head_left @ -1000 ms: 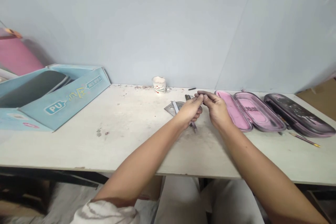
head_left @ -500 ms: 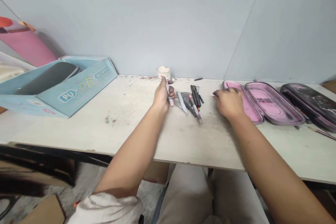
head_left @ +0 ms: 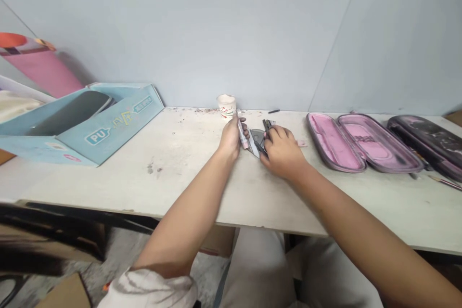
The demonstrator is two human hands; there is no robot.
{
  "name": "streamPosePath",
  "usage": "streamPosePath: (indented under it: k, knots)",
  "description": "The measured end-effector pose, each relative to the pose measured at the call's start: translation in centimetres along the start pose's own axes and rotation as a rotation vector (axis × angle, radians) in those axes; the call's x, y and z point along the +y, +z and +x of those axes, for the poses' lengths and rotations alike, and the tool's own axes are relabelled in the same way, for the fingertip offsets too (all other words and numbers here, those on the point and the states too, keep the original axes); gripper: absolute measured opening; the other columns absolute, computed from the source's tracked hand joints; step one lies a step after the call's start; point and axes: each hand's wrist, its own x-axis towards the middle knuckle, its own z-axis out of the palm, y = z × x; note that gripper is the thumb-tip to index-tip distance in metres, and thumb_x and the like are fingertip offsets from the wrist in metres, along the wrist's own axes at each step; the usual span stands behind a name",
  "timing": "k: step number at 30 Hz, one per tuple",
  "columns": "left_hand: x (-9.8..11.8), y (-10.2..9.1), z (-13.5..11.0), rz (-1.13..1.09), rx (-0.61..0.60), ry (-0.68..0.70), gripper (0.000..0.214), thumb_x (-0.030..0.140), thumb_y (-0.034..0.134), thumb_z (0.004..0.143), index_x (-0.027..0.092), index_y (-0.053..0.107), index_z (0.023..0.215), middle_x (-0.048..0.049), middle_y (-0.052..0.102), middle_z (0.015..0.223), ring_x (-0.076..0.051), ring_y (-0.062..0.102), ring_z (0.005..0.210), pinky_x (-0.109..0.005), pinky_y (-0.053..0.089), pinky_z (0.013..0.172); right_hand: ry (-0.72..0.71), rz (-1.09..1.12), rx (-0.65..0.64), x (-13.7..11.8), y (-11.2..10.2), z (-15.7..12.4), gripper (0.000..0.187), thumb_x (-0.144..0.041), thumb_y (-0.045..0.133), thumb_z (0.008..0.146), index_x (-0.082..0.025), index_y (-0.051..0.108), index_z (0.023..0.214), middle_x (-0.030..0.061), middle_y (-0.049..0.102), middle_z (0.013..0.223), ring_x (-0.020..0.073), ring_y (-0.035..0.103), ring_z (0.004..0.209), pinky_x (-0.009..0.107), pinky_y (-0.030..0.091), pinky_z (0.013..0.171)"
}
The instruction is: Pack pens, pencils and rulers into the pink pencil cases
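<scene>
My left hand (head_left: 231,139) is closed around a pale pink-and-white pen (head_left: 242,135) held nearly upright above the table (head_left: 180,178). My right hand (head_left: 282,151) rests on a small pile of dark pens (head_left: 266,126) and a clear set square (head_left: 255,138) just to the right of the left hand; its fingers curl over the pile, and what they grip is hidden. An open pink pencil case (head_left: 355,147) lies to the right of both hands.
A paper cup (head_left: 226,105) stands at the wall behind the hands. A light blue carton (head_left: 108,125) with a dark case inside lies at the left. A dark pencil case (head_left: 426,142) lies at the far right. A small black piece (head_left: 273,111) lies near the wall.
My right hand has moved left from beside the pink case onto the pile of pens. The left hand still holds its pen, shifted slightly right.
</scene>
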Motion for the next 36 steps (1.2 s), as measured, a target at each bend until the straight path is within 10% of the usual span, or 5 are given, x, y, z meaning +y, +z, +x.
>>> streamPosePath:
  k: [6, 13, 24, 36]
  knots:
    - [-0.2, 0.3, -0.4, 0.193, -0.035, 0.184, 0.020, 0.032, 0.033, 0.089, 0.017, 0.045, 0.087, 0.0043, 0.041, 0.061, -0.007, 0.043, 0.047, -0.019, 0.038, 0.049, 0.168, 0.087, 0.032, 0.6, -0.3, 0.3, 0.029, -0.031, 0.046, 0.079, -0.009, 0.062, 0.089, 0.0183, 0.058, 0.095, 0.0308, 0.046, 0.101, 0.042, 0.034, 0.084]
    - [-0.4, 0.5, -1.7, 1.002, -0.140, 0.653, 0.018, 0.030, 0.041, 0.086, 0.018, 0.049, 0.098, -0.0033, 0.057, 0.086, -0.016, 0.054, 0.083, -0.028, 0.041, 0.077, 0.397, 0.430, 0.332, 2.9, -1.9, -0.3, 0.028, -0.034, 0.035, 0.088, -0.018, 0.051, 0.105, 0.0074, 0.063, 0.088, 0.0215, 0.056, 0.082, 0.031, 0.039, 0.071]
    - [-0.6, 0.0, -1.6, 1.499, -0.241, 0.799, 0.031, 0.026, 0.036, 0.088, 0.015, 0.051, 0.112, -0.0088, 0.059, 0.098, -0.021, 0.052, 0.094, -0.033, 0.040, 0.081, 0.156, 0.212, 0.301, 4.7, -2.3, -0.6, 0.025, -0.024, 0.040, 0.086, -0.019, 0.062, 0.096, 0.0077, 0.060, 0.085, 0.0234, 0.044, 0.091, 0.033, 0.036, 0.073]
    - [-1.5, 2.8, -4.3, 1.648, -0.330, 0.831, 0.033, 0.040, 0.036, 0.087, 0.017, 0.055, 0.102, -0.0056, 0.060, 0.083, -0.020, 0.055, 0.078, -0.029, 0.036, 0.066, 0.409, 0.224, 0.121, 4.6, -3.1, -0.5, 0.055, -0.047, 0.015, 0.092, -0.017, 0.062, 0.088, 0.0080, 0.063, 0.073, 0.0197, 0.056, 0.071, 0.028, 0.032, 0.061]
